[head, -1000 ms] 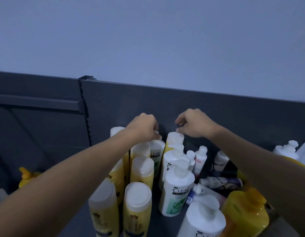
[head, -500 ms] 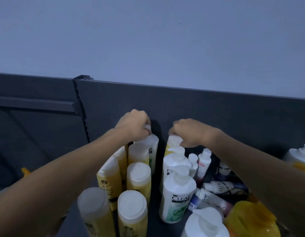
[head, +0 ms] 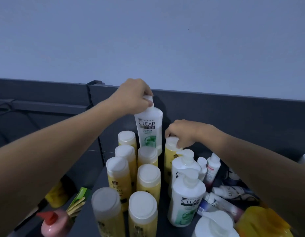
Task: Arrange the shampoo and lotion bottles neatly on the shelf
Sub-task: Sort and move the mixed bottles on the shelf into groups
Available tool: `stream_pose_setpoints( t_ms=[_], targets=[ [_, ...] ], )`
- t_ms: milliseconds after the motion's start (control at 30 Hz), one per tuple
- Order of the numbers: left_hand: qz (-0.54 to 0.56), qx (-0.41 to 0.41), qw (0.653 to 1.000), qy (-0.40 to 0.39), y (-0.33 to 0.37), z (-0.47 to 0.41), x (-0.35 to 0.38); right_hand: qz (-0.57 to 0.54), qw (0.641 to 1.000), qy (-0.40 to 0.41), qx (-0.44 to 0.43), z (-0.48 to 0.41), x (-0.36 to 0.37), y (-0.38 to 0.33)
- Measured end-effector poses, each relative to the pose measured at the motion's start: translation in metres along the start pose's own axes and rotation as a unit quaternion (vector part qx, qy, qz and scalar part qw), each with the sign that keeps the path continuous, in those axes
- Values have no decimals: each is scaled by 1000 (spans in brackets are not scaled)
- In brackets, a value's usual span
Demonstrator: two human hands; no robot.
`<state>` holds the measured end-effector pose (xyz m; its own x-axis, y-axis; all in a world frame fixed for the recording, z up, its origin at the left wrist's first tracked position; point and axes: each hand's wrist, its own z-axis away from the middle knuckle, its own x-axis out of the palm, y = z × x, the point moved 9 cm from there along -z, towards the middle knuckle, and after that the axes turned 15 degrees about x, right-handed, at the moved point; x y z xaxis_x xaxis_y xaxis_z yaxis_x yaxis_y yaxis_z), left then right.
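My left hand (head: 133, 96) grips the cap of a white Clear shampoo bottle (head: 149, 129) and holds it lifted above the back row. My right hand (head: 181, 132) rests on the white cap of a yellow bottle (head: 170, 154) standing at the back of the dark shelf (head: 90, 218). Several yellow bottles with white caps (head: 148, 178) stand in two rows at centre-left. White Clear pump bottles (head: 186, 197) stand in a line to their right.
Small white bottles (head: 212, 166) stand behind, and a Dove bottle (head: 220, 205) and others lie flat at right. A yellow pump bottle (head: 262, 221) is at bottom right, a pink bottle (head: 53, 224) at bottom left. The shelf's dark back panel (head: 233, 115) rises behind.
My left hand has raised the white Clear bottle well above the others. My right hand stays on the yellow bottle's cap. The view has shifted to the right.
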<state>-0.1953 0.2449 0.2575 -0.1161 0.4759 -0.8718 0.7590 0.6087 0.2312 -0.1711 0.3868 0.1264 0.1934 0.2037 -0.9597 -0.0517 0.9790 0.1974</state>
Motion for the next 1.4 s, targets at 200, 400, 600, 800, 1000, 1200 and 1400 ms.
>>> stream_pose_setpoints(
  t_ms=[200, 400, 600, 800, 1000, 1200, 1400],
  targets=[
    [-17, 0, 999, 38, 0, 1, -50, -54, 998, 21, -7, -9, -9, -26],
    [-23, 0, 999, 49, 5, 1, -82, -129, 991, 22, -20, -11, -11, -41],
    [-22, 16, 998, 59, 23, -6, -91, -189, 981, 30, 1, -2, -8, -21],
    [-7, 48, 996, 73, 51, -23, -85, -217, 971, 52, 86, 36, -14, 52],
    [13, 82, 994, 67, 86, -44, -55, -205, 968, 53, 137, 91, -13, 104],
    [9, 105, 994, 28, 106, -58, 0, -185, 970, 61, 146, 132, -10, 114],
    [1, 95, 994, -48, 100, -54, 67, -185, 973, 68, 124, 151, -8, 108]
  ],
)
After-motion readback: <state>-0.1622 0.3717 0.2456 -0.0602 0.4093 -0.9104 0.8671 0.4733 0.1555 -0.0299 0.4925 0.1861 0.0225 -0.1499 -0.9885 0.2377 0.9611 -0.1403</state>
